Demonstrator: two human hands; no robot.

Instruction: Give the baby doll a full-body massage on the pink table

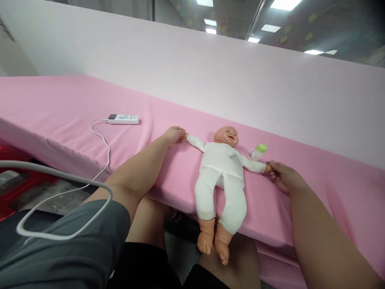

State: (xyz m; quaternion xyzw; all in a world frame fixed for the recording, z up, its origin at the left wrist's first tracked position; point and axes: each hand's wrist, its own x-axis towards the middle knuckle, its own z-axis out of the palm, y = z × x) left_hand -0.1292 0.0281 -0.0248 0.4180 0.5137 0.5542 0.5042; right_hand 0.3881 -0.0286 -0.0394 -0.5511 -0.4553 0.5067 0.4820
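Sliding doll (223, 160): face-up on the pink cloth (177, 172), head at 12 o'clock; a tug toward 6 could drag it off the edge, since its feet (206, 237) overhang there.
Slipping fingers: those doll hands look tiny and smooth, so an uneven pull might pop one loose and twist the body.
Bottle (258, 152): just beyond the doll's sleeve at 2 o'clock, easily knocked if that arm swings up.
White cable (108, 148): from the power strip (123, 119) at 10 o'clock, it loops by the left sleeve (99, 245); a quick lift might snag it.
Left hand (176, 135): at 10, forearm slanting in from 8, fingers wrapped round one doll hand.
Right hand (284, 176): at 3, forearm coming from 4, thumb and fingers pinching the other doll hand.
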